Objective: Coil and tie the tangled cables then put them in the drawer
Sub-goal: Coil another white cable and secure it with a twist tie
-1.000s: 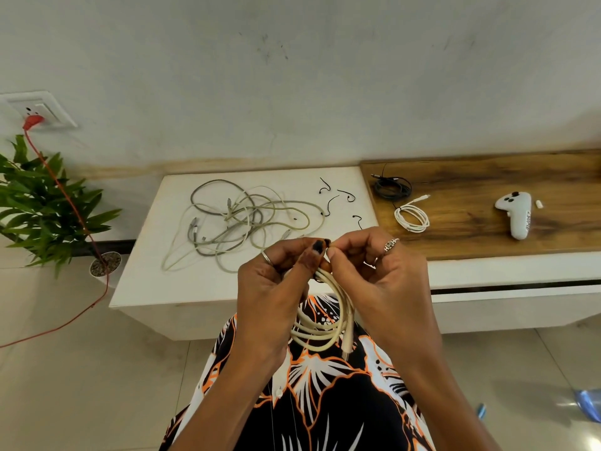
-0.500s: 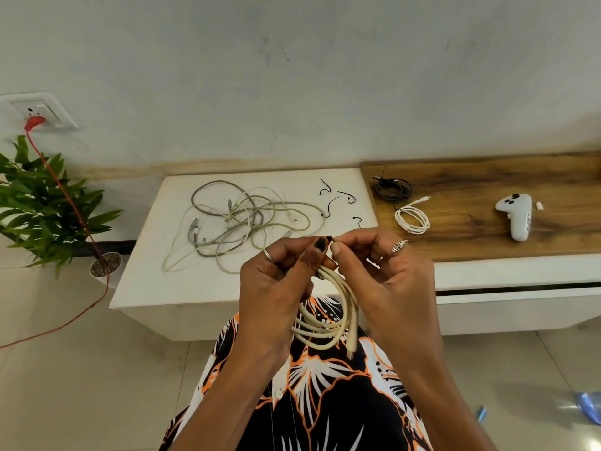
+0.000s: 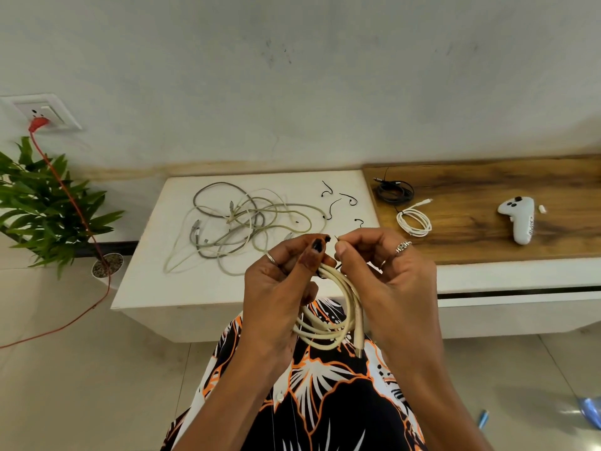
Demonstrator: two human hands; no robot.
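Cream cable [image 3: 328, 320], already wound into a coil, hung in front of the person's lap, off the cabinet. The left hand [image 3: 279, 288] pinched the top of the loops so they could not spring apart, while the right hand [image 3: 387, 275] pinched a thin black twist tie [image 3: 337, 238] there, probably to bind them. The tangled cables [image 3: 240, 226] lay mid-top on the white cabinet [image 3: 156, 271]; spare ties [image 3: 338, 203] waited toward its right edge.
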